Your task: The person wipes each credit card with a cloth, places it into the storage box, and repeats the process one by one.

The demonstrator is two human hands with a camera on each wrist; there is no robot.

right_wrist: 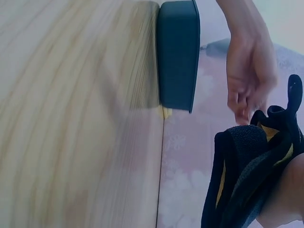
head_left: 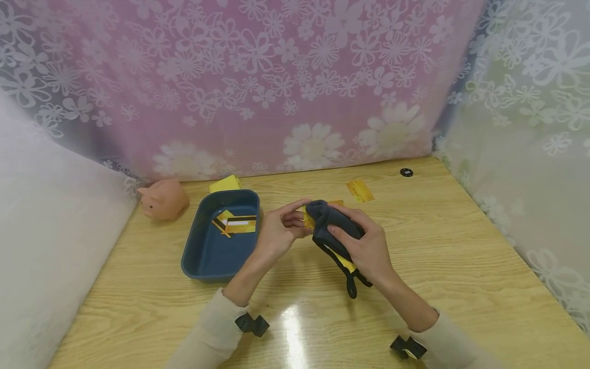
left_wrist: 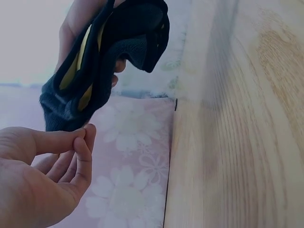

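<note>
My right hand (head_left: pixel 372 248) grips a dark navy cloth pouch (head_left: pixel 338 225) with a yellow inside and a black loop hanging from its lower end. In the left wrist view the pouch (left_wrist: pixel 95 71) is folded, with yellow showing through its gaps. At its other end my left hand (head_left: pixel 278 233) pinches the edge of a yellow card (head_left: pixel 309 218) between thumb and forefinger; most of the card is hidden by fingers and cloth. The right wrist view has the left hand (right_wrist: pixel 249 76) just beyond the pouch (right_wrist: pixel 251 166).
Left of the hands stands a blue bin (head_left: pixel 216 256) with several yellow cards (head_left: pixel 240 224) in it. Behind it lies a yellow block-like thing (head_left: pixel 225 183), beside a piggy bank (head_left: pixel 164 200). Another yellow card (head_left: pixel 361 190) and a black round chip (head_left: pixel 406 172) lie at the back right.
</note>
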